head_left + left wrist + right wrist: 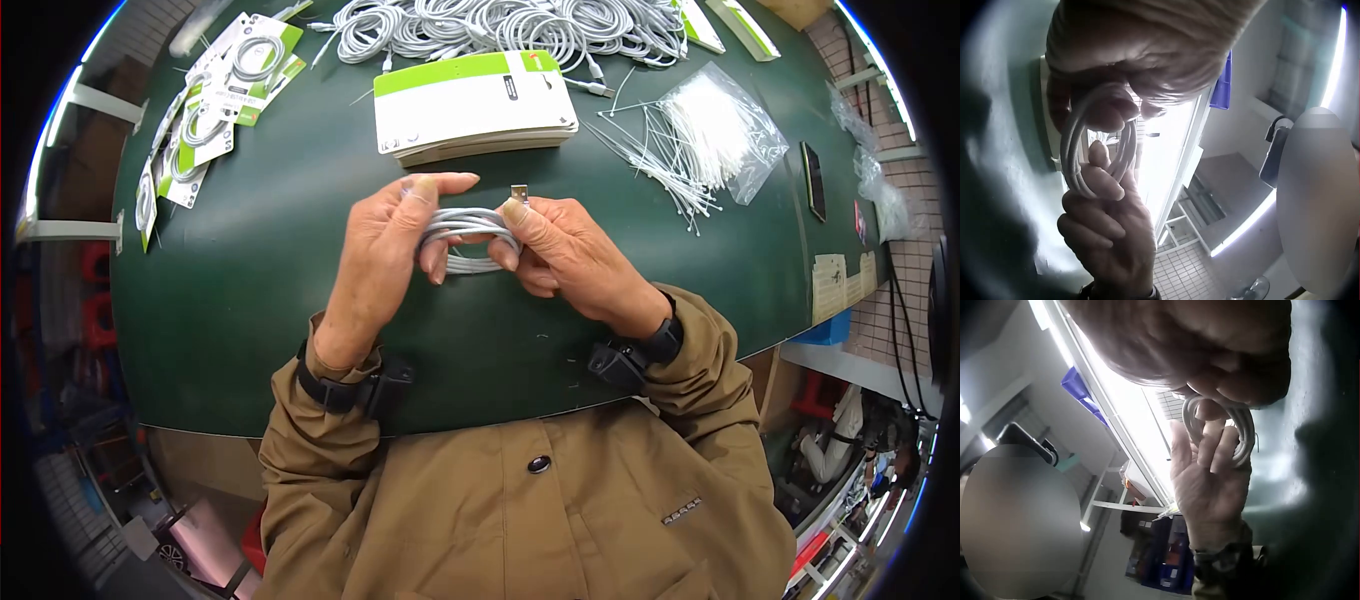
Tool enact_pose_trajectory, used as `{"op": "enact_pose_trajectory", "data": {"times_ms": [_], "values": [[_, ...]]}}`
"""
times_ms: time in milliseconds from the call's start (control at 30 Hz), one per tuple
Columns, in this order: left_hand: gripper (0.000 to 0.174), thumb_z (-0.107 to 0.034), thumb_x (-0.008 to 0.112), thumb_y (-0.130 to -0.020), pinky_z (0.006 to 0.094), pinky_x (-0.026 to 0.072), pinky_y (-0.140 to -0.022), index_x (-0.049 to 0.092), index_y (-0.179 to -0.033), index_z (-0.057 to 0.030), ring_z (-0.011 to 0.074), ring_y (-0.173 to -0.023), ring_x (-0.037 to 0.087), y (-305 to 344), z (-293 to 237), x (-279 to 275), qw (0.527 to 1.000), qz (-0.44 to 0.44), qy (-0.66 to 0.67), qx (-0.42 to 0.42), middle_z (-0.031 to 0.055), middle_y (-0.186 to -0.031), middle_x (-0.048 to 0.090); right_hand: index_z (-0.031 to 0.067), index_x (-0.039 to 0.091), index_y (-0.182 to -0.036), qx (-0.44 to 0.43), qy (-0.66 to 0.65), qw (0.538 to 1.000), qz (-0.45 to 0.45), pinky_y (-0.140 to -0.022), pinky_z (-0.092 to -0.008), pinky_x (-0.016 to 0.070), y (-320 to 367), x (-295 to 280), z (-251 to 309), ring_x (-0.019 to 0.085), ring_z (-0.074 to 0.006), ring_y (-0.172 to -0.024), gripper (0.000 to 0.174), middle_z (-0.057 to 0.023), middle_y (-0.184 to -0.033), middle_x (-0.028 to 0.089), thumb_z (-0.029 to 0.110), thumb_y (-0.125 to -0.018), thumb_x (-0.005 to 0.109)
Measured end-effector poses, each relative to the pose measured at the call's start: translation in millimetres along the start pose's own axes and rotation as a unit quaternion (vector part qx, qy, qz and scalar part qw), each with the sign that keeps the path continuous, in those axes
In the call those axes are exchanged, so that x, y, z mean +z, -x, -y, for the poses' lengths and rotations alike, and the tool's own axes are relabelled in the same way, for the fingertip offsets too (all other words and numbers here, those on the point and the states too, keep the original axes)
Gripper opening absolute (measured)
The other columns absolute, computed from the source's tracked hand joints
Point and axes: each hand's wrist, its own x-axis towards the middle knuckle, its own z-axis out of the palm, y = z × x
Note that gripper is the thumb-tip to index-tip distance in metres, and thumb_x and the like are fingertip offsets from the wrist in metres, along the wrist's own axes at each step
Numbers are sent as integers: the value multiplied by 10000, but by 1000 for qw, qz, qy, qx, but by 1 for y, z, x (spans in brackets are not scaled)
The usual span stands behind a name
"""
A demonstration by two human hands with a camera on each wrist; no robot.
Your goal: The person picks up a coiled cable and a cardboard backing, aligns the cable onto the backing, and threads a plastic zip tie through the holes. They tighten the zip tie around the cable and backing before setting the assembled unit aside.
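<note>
A coil of light grey cable (470, 262) is held level between both hands over the green table in the head view. The left hand (378, 245) grips its left side, thumb on top, index finger pointing right. The right hand (585, 255) pinches the right side, its thumb by a metal USB plug (519, 193) that points away from the body. In the left wrist view the coil (1071, 147) stands between the two hands, fingers through its loop. The right wrist view also shows fingers inside the coil (1244, 434).
Behind the hands lies a stack of green-and-white cards (470, 105). Many coiled cables (430, 30) fill the far edge. Packaged cables (205, 125) lie at the left; white zip ties (705, 135) with a clear bag and a phone (813, 180) lie at the right.
</note>
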Motion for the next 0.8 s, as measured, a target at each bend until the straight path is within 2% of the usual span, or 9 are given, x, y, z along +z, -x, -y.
{"op": "enact_pose_trajectory", "data": {"times_ms": [33,133,167,267,400,467,567,667,800], "values": [[418,-244,579,-1127,200,417,-580,644,-1390,75,35,-622,522,4,-2,6,999,-18,33,-11,-7,-729,626,40,656,-953,-2,47,999,-16,-511,-228,329,1,1,3,399,-45,-567,514,29,-776,552,465,-1174,472],[439,-44,652,-985,187,401,-616,629,-1410,64,15,-666,503,10,-7,19,995,-6,-103,16,-27,-768,637,30,637,-942,3,106,994,0,-539,-257,372,4,-3,9,425,-68,-593,508,14,-783,555,434,-1185,450],[524,49,643,-867,191,389,-620,631,-1391,50,5,-688,500,11,-2,17,996,1,-88,4,-41,-772,645,20,633,-945,4,114,993,17,-555,-272,393,3,-6,9,439,-79,-609,510,7,-786,558,428,-1187,444],[467,30,647,-869,198,395,-611,651,-1336,43,6,-678,505,8,-2,21,988,4,-151,-28,-42,-768,658,-13,598,-947,-111,212,970,48,-629,-346,439,3,-1,1,496,-163,-676,525,-50,-787,566,423,-1188,435],[447,38,657,-830,201,420,-609,672,-1276,41,12,-668,534,7,3,19,987,-7,-158,-34,-35,-722,653,-32,577,-959,-129,318,937,64,-694,-396,456,3,-3,5,528,-256,-742,513,-119,-810,582,420,-1174,468],[419,36,670,-826,206,428,-605,691,-1245,38,14,-672,545,8,5,21,988,2,-150,-44,-32,-717,654,-28,579,-957,-98,325,938,75,-689,-398,458,3,-7,7,531,-281,-732,503,-130,-798,586,426,-1160,503],[348,37,677,-832,214,438,-593,726,-1177,27,16,-663,550,11,7,23,981,10,-193,-19,-33,-707,656,-13,617,-936,-41,316,939,126,-644,-380,478,5,-14,14,562,-239,-673,493,-99,-744,586,427,-1143,540],[281,43,682,-840,218,443,-583,756,-1110,12,16,-651,550,14,14,21,962,-7,-270,38,-32,-689,653,42,656,-905,19,272,952,141,-521,-284,432,5,-18,12,522,-98,-568,408,-8,-747,607,369,-1134,573],[260,58,690,-844,223,444,-579,772,-1082,-6,13,-638,548,16,19,28,947,-40,-304,93,-34,-664,634,20,670,-907,-15,219,958,185,-530,-267,450,-2,-32,3,546,-85,-564,430,-8,-748,615,363,-1143,562]]}}
